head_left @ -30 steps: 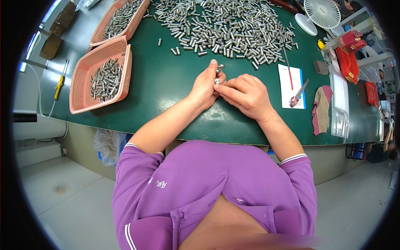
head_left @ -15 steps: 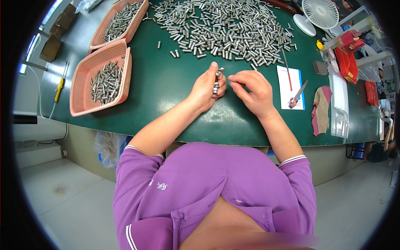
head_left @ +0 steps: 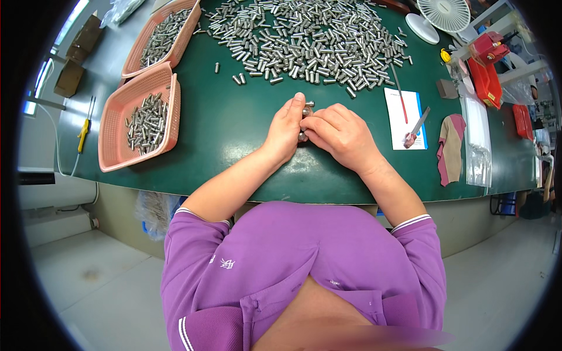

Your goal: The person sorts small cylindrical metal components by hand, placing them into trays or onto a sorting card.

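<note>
**2 hands meet over a few metal pins, on the near side of a large pile**

The pile (head_left: 310, 47) of short, headed metal pins spreads across the green table (head_left: 234, 164). On its near side, apart from it, the person's left hand (head_left: 285, 130) is closed around a few held pins (head_left: 307, 112), thumb upright, the heads showing beside the fingers. The right hand (head_left: 342, 137) comes in from the other side, its thumb and fingers drawn together and touching that cluster; its fingertips cover part of it, so I cannot tell whether they pinch 1 of the pins or only press on it.

Just off the near left edge of the pile lie 3 loose pins (head_left: 217, 68). Left of the pile are 2 pink baskets, the far basket (head_left: 188, 38) and the near basket (head_left: 106, 143), each with pins inside. Farther left of the pile lies a yellow-handled tool (head_left: 85, 128).

To the near right of the pile, a white sheet (head_left: 399, 139) lies under a red rod (head_left: 404, 108) and a blade (head_left: 421, 119). A beige and pink cloth (head_left: 451, 149) lies beyond the sheet, farther right of the pile.
</note>
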A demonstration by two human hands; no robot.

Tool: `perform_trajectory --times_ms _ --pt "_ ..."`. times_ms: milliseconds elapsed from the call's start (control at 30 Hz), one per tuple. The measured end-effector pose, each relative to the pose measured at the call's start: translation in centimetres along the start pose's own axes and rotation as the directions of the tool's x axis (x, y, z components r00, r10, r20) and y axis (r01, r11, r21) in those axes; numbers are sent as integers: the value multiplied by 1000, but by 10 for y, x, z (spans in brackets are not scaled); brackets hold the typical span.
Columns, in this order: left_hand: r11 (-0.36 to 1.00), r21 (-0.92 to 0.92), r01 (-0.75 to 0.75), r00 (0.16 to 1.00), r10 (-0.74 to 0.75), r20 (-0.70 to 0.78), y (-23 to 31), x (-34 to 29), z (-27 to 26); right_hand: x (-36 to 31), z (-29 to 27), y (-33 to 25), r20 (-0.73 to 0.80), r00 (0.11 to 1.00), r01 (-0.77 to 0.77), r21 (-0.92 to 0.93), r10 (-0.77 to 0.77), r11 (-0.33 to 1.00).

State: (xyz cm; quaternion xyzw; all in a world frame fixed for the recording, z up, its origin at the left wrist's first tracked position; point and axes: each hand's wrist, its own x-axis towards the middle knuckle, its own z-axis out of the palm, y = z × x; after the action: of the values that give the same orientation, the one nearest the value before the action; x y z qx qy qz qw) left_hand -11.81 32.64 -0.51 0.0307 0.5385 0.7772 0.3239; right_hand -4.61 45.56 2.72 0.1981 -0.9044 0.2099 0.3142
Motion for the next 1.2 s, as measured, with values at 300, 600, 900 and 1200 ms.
perform_trajectory --times_ms 300,600,900,1200 --pt "928 -292 230 945 -142 293 7 10 -12 0 -14 9 -104 994 39 129 -25 991" --pt "903 -267 337 920 -256 297 11 4 -7 0 -8 3 -34 999 35 161 -30 986" --pt "860 -348 373 894 -234 381 10 0 -7 -3 -6 4 -36 999 27 209 -20 977" --pt "913 -302 273 937 -182 297 4 6 -11 -2 -6 4 -41 998 63 190 -56 980"
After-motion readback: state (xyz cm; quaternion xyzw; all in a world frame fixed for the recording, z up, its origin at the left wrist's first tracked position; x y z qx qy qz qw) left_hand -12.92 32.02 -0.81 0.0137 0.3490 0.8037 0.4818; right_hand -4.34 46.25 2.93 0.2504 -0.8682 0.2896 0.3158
